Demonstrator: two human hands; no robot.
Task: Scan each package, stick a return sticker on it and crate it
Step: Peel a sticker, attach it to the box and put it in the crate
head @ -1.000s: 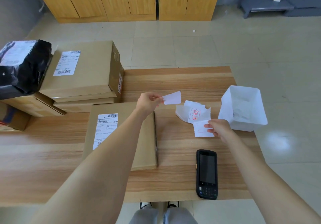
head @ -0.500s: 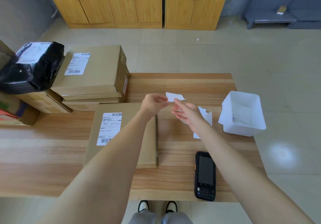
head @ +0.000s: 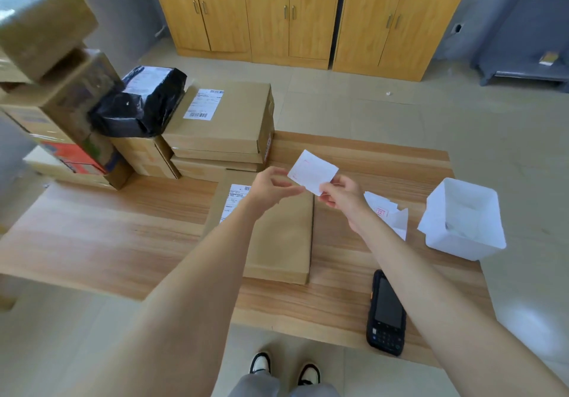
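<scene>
A white return sticker (head: 312,171) with faint red print is held up over the table by both hands. My left hand (head: 271,185) pinches its left lower edge and my right hand (head: 341,192) pinches its lower right corner. Below them lies a flat brown cardboard package (head: 280,239) with a white shipping label (head: 235,198), partly hidden by my left forearm. More white stickers (head: 389,215) lie loose to its right. A black handheld scanner (head: 386,313) rests near the table's front edge.
A white plastic bin (head: 462,221) stands at the table's right end. Stacked cardboard boxes (head: 224,125) and a black poly mailer (head: 141,97) fill the far left, with taller boxes (head: 46,27) beyond. Wooden cabinets (head: 292,17) line the back wall.
My right hand left the loose stickers and came up to the sticker in my left hand; both hands now hold it, raised higher. The camera view shifted left and tilted.
</scene>
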